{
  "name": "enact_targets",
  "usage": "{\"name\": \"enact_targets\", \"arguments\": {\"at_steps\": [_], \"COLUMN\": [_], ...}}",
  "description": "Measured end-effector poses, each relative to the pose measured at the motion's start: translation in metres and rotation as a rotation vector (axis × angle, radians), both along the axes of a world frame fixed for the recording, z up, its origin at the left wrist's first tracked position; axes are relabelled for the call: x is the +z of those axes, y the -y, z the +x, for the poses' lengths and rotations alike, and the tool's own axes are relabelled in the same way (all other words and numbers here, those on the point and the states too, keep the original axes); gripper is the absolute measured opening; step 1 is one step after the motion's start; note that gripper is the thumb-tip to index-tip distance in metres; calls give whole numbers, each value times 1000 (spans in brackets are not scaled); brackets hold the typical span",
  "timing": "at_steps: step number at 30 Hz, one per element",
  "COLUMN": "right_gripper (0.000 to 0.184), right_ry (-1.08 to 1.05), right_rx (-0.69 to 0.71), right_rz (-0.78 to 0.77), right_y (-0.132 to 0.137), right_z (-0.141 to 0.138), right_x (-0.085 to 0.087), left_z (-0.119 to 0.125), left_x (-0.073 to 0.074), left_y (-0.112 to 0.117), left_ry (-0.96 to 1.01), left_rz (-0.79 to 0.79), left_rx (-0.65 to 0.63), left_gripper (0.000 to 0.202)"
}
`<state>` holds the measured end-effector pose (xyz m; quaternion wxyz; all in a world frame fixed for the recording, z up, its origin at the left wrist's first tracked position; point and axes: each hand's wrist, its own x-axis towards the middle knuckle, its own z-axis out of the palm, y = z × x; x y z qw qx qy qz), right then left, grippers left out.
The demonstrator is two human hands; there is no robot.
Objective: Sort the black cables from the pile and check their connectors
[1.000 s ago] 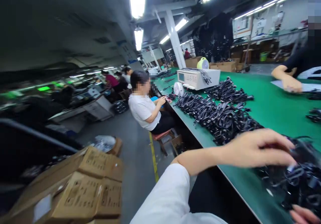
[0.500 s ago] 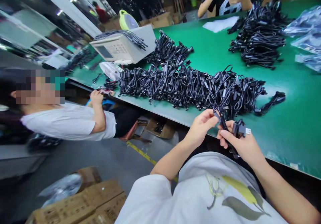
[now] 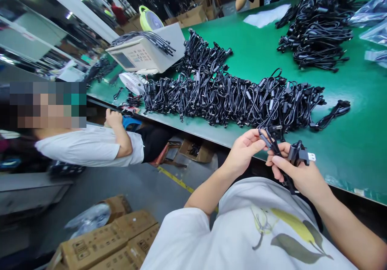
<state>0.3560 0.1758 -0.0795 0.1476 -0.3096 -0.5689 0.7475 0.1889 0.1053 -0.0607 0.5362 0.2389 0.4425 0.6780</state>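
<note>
Gripping one black cable (image 3: 298, 155) just off the tabletop (image 3: 356, 141) edge: left hand (image 3: 243, 151) pinches the cord, right hand (image 3: 302, 175) clasps the plug end. A second ago the left was reaching into the cable pile (image 3: 229, 96); now one piece is picked out.

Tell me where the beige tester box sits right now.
Head view, upper left: the beige tester box stands on the green table, beside the black cable pile, a small white fan in front.
</note>
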Motion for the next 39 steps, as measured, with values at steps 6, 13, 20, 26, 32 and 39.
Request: {"name": "enact_targets", "arguments": {"at_steps": [6,13,20,26,32,39], "right_gripper": [39,36,27,31,43,46], "right_ry": [-48,-33,123,80,62,-12], "right_rx": [51,52,13,124,233,234], "right_rz": [-100,-101,353,236,-37,-193], "right_y": [-1,2,9,7,4,3], "right_z": [8,17,19,25,25,19], "right_x": [-4,-2,22,18,16,13], "left_z": [2,5,-2,-4,-3,-4], "left_x": [2,-3,2,-5,-13,-12], "left_y": [1,2,6,8,7,7], "left_ry": [45,46,-421,-344,-294,-289], "left_rz": [-50,-102,26,-36,-72,-59], "left_rx": [-47,-93,2,-50,-46,-76], "left_gripper": [38,46,51,32,33,30]}}
